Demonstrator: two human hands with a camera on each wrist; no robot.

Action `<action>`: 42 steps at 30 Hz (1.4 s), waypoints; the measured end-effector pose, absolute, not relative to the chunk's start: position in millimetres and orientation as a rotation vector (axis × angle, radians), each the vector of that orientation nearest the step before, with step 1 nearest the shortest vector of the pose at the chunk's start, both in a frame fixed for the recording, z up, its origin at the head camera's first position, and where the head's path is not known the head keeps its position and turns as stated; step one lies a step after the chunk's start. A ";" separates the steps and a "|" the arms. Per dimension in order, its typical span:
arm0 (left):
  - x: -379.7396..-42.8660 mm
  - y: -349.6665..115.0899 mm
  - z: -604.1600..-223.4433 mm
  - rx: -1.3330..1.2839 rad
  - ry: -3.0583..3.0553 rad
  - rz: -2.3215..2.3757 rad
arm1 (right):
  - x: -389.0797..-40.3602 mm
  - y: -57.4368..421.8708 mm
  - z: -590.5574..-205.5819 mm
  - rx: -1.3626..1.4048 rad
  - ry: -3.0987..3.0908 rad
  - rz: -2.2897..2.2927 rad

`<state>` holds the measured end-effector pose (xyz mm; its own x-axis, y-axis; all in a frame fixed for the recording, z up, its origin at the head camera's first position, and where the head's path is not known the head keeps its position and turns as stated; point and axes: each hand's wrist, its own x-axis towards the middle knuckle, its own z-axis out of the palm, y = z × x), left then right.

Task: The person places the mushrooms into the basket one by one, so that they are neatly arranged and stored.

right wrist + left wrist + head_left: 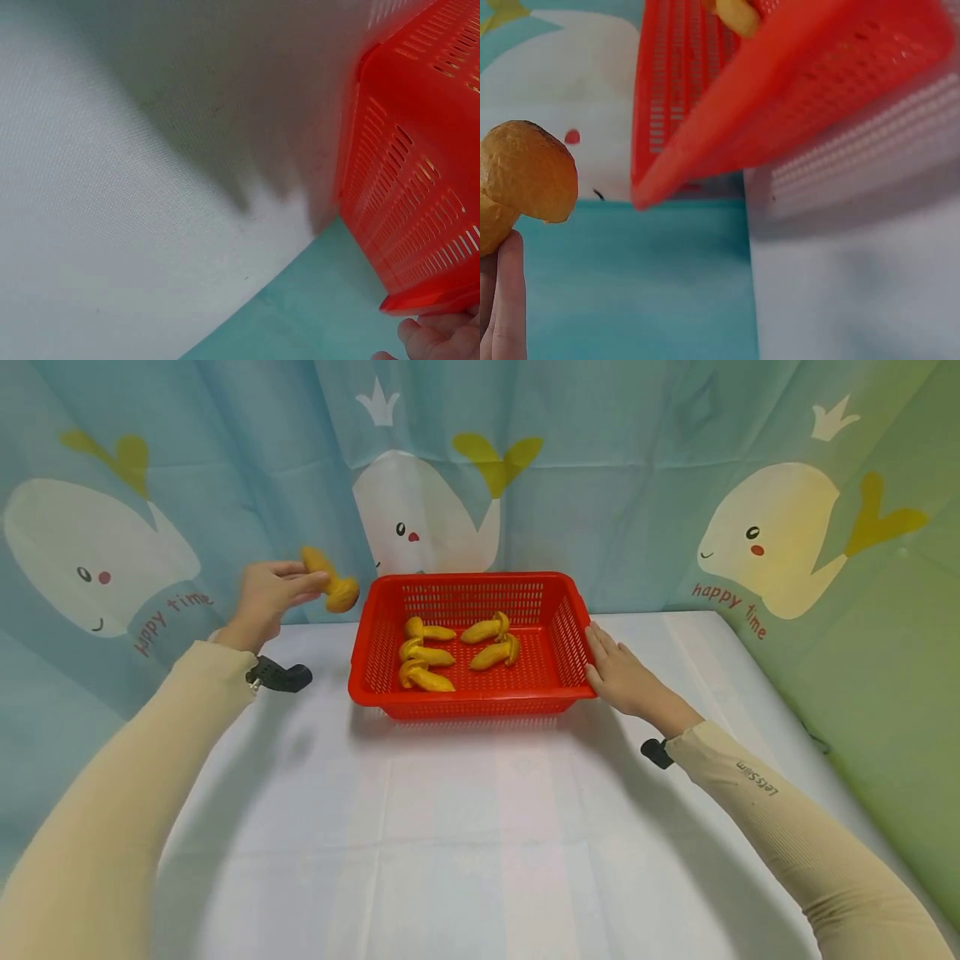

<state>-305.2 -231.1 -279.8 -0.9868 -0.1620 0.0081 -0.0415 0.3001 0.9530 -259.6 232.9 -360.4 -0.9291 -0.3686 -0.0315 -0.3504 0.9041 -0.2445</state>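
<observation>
My left hand pinches a yellow-brown mushroom by its stem, up in the air just left of the red basket. Its rounded cap shows large in the left wrist view. Several similar mushrooms lie inside the basket, grouped in its left and middle part. On the basket's right rim rests my right hand, its fingers fairly straight along the edge. Only some fingertips of that hand show in the right wrist view, beside the basket's corner.
The basket stands at the back of a pale cloth-covered table, close to a blue curtain printed with white whales. A green curtain hangs along the right side. Black wrist devices are worn on both arms.
</observation>
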 end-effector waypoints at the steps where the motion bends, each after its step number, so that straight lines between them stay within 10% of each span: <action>1: -306.4 -227.9 -279.1 0.190 -2.459 -1.786 | -259.4 232.8 -360.2 -0.565 2.989 -0.362; 42: -338.6 -103.9 -295.6 -0.044 -2.642 -1.928 | -259.2 232.6 -359.1 -0.545 2.983 -0.356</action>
